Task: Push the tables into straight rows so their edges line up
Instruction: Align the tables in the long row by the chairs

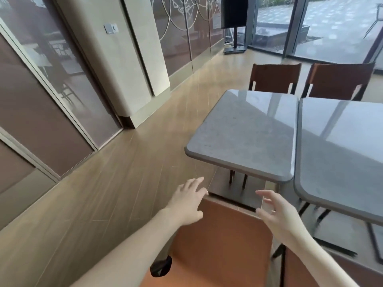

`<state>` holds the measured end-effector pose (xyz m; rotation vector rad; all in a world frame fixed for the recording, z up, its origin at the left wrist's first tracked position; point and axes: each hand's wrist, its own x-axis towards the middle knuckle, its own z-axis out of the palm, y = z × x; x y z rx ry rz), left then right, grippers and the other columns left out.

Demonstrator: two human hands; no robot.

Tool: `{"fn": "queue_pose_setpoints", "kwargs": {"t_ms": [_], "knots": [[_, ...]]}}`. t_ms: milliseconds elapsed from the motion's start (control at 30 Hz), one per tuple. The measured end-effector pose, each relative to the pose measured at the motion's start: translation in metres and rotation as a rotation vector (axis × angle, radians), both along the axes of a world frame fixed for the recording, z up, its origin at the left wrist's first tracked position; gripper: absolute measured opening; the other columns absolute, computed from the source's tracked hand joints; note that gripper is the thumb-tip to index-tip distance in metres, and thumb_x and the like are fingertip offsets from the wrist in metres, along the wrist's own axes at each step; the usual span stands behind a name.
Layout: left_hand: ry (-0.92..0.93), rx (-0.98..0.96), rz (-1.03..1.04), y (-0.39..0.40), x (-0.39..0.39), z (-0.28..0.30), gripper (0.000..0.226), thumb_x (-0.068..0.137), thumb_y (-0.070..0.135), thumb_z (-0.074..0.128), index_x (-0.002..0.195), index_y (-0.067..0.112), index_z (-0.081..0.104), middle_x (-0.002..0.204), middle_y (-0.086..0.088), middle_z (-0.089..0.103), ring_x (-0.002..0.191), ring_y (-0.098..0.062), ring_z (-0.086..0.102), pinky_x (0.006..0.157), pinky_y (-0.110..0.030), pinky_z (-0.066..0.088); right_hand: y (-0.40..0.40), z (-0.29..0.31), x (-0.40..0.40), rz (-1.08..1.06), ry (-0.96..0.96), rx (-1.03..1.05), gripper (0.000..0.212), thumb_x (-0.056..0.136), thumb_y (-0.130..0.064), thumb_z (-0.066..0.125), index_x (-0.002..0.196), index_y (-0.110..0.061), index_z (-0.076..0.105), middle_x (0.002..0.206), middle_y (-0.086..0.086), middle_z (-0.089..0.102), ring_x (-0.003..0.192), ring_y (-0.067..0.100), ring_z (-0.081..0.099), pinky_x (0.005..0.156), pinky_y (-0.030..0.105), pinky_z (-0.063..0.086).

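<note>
Two grey stone-look tables with rounded corners and glossy tops are set side by side on a wooden floor (pixel 116 183): left table (pixel 244 129), right table (pixel 339 154). Their inner edges are nearly touching; the near edges are seen out of line, the left one lying farther away. A brown chair (pixel 223 237) is placed below, close to the left table. Left hand (pixel 186 204) is held above the chair back's left corner, fingers spread. Right hand (pixel 277 212) is held over its right corner, fingers loosely parted, nothing gripped
</note>
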<state>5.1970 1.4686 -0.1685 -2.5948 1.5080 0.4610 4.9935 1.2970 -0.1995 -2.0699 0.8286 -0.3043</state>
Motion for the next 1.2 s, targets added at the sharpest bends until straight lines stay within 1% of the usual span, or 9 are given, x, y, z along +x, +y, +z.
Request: {"fn": "queue_pose_setpoints", "kwargs": {"t_ms": [267,367,467,700,767,833,900,1000,1200], "knots": [[-0.085,0.124,-0.128,-0.058,0.056,-0.079,0.07,0.09,0.021,0.059,0.154,0.024,0.03,0.169,-0.004,-0.004,0.156,-0.026,-0.001,0.126,-0.043,0.009,-0.019,-0.063,-0.008,0.105,0.453,-0.319,0.06,0.092,-0.029,0.057,0.148,-0.033,0.036,0.158,-0.01,0.025,0.141,0.011,0.036,0.104,0.024,0.041],[-0.187,0.198,-0.302,-0.094,0.092,-0.105,0.075,0.092,0.017,0.06,0.157,0.02,0.022,0.169,-0.006,-0.009,0.156,-0.03,-0.003,0.126,-0.046,0.007,-0.037,-0.083,0.014,0.061,0.592,-0.381,0.076,0.052,-0.025,0.087,0.125,-0.022,0.066,0.143,0.009,0.055,0.125,0.026,0.061,0.091,0.038,0.057],[-0.199,0.146,-0.39,-0.161,0.124,-0.126,0.079,0.092,0.014,0.061,0.158,0.018,0.017,0.169,-0.008,-0.01,0.155,-0.032,-0.004,0.125,-0.047,0.006,-0.068,-0.105,0.058,0.021,0.695,-0.513,0.091,0.024,-0.023,0.093,0.112,-0.015,0.074,0.129,0.016,0.064,0.111,0.031,0.069,0.081,0.043,0.062],[-0.115,-0.084,-0.385,-0.275,0.19,-0.197,0.087,0.091,0.023,0.066,0.158,0.022,0.01,0.168,-0.008,-0.01,0.154,-0.039,-0.007,0.125,-0.049,0.001,-0.153,-0.155,0.197,-0.072,0.672,-0.549,0.095,0.06,-0.018,0.088,0.146,-0.011,0.047,0.159,0.021,0.031,0.144,0.035,0.039,0.11,0.051,0.043],[-0.158,-0.014,-0.375,-0.286,0.223,-0.223,0.101,0.089,0.036,0.07,0.159,0.026,-0.001,0.167,-0.008,-0.018,0.152,-0.044,-0.015,0.121,-0.06,-0.005,-0.177,-0.177,0.222,-0.064,0.713,-0.536,0.095,0.085,-0.02,0.072,0.159,-0.015,0.012,0.166,0.017,-0.004,0.155,0.032,0.003,0.124,0.052,0.016],[-0.161,0.027,-0.353,-0.288,0.251,-0.253,0.113,0.085,0.043,0.072,0.157,0.033,-0.015,0.166,-0.004,-0.023,0.151,-0.046,-0.018,0.115,-0.072,-0.003,-0.199,-0.203,0.235,-0.082,0.82,-0.53,0.101,0.09,-0.023,0.069,0.159,-0.017,-0.005,0.165,0.015,-0.018,0.154,0.033,-0.013,0.123,0.056,0.001],[-0.157,-0.068,-0.351,-0.285,0.263,-0.274,0.126,0.071,0.031,0.086,0.157,0.038,-0.006,0.17,-0.005,-0.005,0.152,-0.049,-0.001,0.109,-0.081,0.014,-0.213,-0.231,0.236,-0.108,0.848,-0.552,0.113,0.079,-0.019,0.078,0.158,-0.017,-0.004,0.167,0.018,-0.003,0.154,0.039,-0.003,0.12,0.065,0.009],[-0.217,-0.257,-0.388,-0.286,0.271,-0.31,0.132,0.038,0.004,0.096,0.152,0.032,0.035,0.157,-0.009,0.043,0.139,-0.051,0.039,0.097,-0.083,0.032,-0.221,-0.267,0.232,-0.199,0.764,-0.636,0.116,0.045,0.001,0.084,0.149,-0.013,0.034,0.151,0.02,0.046,0.14,0.044,0.043,0.098,0.073,0.042],[-0.325,-0.447,-0.43,-0.286,0.275,-0.32,0.102,0.056,-0.014,0.068,0.147,0.025,0.045,0.151,-0.016,0.05,0.132,-0.057,0.045,0.094,-0.084,0.033,-0.222,-0.287,0.232,-0.273,0.725,-0.812,0.088,0.061,0.009,0.058,0.145,-0.006,0.037,0.147,0.026,0.049,0.133,0.05,0.048,0.092,0.076,0.043]]}}
